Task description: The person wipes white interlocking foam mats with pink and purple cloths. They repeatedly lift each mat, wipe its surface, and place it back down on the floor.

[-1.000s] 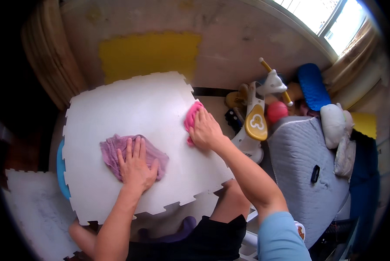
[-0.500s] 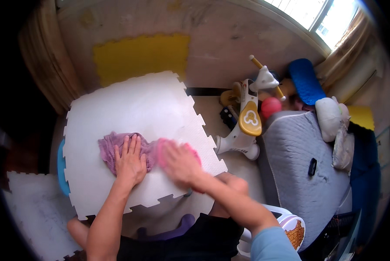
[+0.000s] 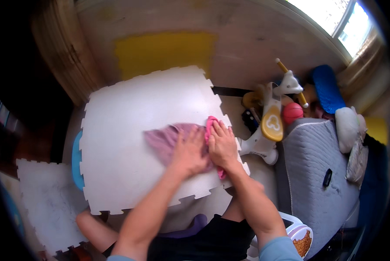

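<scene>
Mauve cloth [image 3: 162, 141], crumpled, soft and partly blurred, lies on the white foam mat [image 3: 125, 126], R of ctr in the near half, its folds fanning toward the mat's L edge. L hand [image 3: 189, 151], also blurred, rests palm-down atop it, fingers extended, not clenched. Just beside, nr the mat's R edge, a brighter pink cloth [image 3: 209, 126] sits bunched in a narrow strip, showing beyond the fingertips and again by the wrist, toward the near R corner. R hand [image 3: 222, 145] presses over it, fingers long & close together; can't tell if they pinch any fabric. Hands are side by side, w/ a sliver of pink btwn.

Mat edges are notched like a jigsaw. White surface runs from the mauve cloth to the L edge & far edge, giving the L hand wide room; R hand has only a thin strip before the R edge. A blue curved piece [image 3: 77, 161] pokes out past the L edge. Off the R edge, close by: white-and-yellow ride-on toy [image 3: 272, 124], then a gray quilted cushion [image 3: 308, 187]. Person's knees flank the near corners.
</scene>
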Action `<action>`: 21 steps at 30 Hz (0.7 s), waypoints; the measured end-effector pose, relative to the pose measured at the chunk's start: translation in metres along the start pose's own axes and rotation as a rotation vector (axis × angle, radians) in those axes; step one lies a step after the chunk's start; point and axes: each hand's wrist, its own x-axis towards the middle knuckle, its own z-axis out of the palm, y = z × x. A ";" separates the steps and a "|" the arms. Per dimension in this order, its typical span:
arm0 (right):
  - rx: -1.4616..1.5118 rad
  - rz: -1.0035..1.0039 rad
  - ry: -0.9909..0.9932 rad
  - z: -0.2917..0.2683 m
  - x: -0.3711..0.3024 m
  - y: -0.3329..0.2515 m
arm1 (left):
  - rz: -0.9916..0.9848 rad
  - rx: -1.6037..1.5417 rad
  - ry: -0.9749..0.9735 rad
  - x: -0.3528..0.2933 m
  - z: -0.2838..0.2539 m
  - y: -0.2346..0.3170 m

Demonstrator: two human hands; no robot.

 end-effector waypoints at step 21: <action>-0.212 -0.061 -0.057 -0.006 0.001 -0.011 | 0.001 -0.024 -0.053 -0.096 -0.028 0.002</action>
